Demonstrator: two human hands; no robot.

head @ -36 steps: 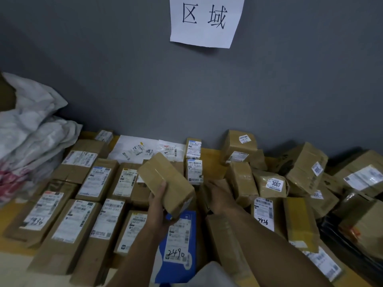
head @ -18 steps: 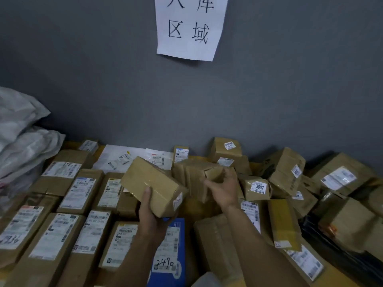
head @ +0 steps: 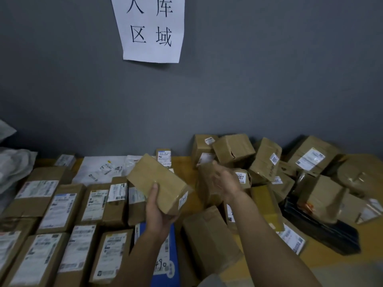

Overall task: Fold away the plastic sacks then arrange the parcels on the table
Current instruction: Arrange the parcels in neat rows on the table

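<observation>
Several pale plastic sacks (head: 14,170) lie bunched far to the left of the left grip, crumpled rather than folded flat as far as can be seen. Between them and that grip, long cartons (head: 60,206) lie label-up in neat rows on the counter (head: 182,164), with a white mailer (head: 99,168) beyond them near the wall.

The left grip (head: 157,214) holds an oblong carton (head: 159,183) clear of the rows and tilted, thumb on the near face and fingers curled under the lower end. A blue parcel (head: 165,266) lies directly beneath the wrist. Judging by the one-handed hold, the carton is light. Its board looks stiff and its taped faces may be slick, so a hold across the short width near the middle would steady it better than one at the end.

Just right of it, the right grip (head: 226,181) is spread, fingers loose and blurred, holding nothing, its palm turned toward a brown parcel (head: 207,183). Whether it touches that parcel cannot be told.

Farther right of that grip, a loose heap of boxes (head: 267,160) leans against the wall, some of them dented, and a black bag (head: 323,230) lies at its near edge. The heap looks likely to slide if a lower box is pulled.
</observation>
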